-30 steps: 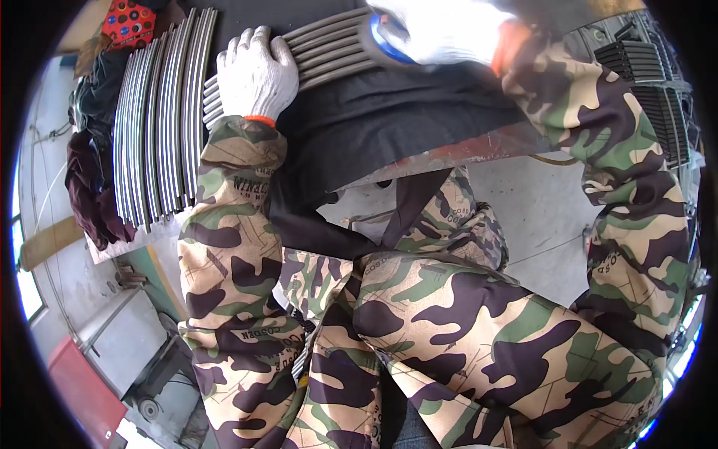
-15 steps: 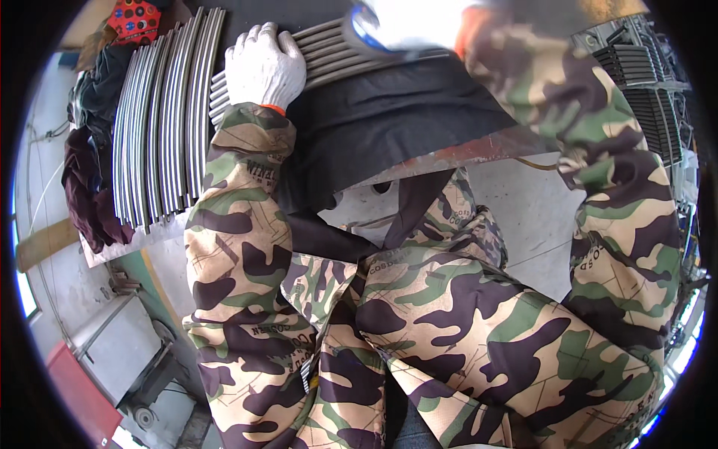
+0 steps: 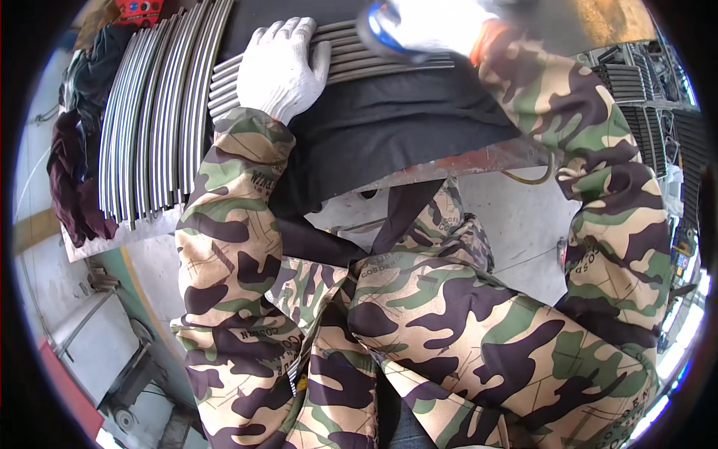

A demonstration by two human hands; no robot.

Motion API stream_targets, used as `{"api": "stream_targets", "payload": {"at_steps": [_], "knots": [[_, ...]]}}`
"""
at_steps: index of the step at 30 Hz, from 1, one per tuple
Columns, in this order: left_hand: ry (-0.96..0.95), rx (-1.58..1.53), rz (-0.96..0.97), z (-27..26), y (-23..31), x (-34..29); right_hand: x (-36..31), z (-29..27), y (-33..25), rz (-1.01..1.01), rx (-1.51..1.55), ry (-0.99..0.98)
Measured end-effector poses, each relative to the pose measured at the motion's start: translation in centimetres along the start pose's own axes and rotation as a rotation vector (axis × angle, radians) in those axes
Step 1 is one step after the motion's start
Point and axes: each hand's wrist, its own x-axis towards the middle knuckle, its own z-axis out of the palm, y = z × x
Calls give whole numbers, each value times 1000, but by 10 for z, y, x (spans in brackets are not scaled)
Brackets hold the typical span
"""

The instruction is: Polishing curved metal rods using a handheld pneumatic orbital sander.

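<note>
My left hand (image 3: 283, 73), in a white knit glove, lies flat across a row of grey metal rods (image 3: 340, 54), its thumb spread from the fingers. The rods rest side by side on a black cloth (image 3: 404, 112). To the right, my right hand (image 3: 441, 24), also gloved in white, is smeared by motion. It grips a rounded object with a blue edge (image 3: 385, 31) over the same rods; blur hides its exact kind. My right fingers cannot be made out clearly.
Many more shiny rods (image 3: 153, 120) are lined up on the table's left side. Dark crumpled clothes (image 3: 78, 179) hang at the left edge. A red thing with round dark spots (image 3: 140, 10) sits at the far left. Racks with stacked dark rods (image 3: 643, 138) stand at right.
My left hand has slid a little to the right over the rods, its thumb now further out. The blue-edged object in my right hand has moved slightly right. The whole view has shifted a little.
</note>
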Motion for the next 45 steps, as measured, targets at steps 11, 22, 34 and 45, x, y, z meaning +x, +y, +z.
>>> {"api": "stream_targets", "payload": {"at_steps": [11,22,34,45], "knots": [[-7,193,-153,8,-4,4,-24,-10,18,-115,-38,54],[19,188,-97,13,-13,10,-33,-13,19,-121,-11,41],[33,167,-89,17,-27,6,-9,10,33,-72,-44,109],[-325,131,-231,-11,-13,16,12,8,-7,-49,26,16]]}}
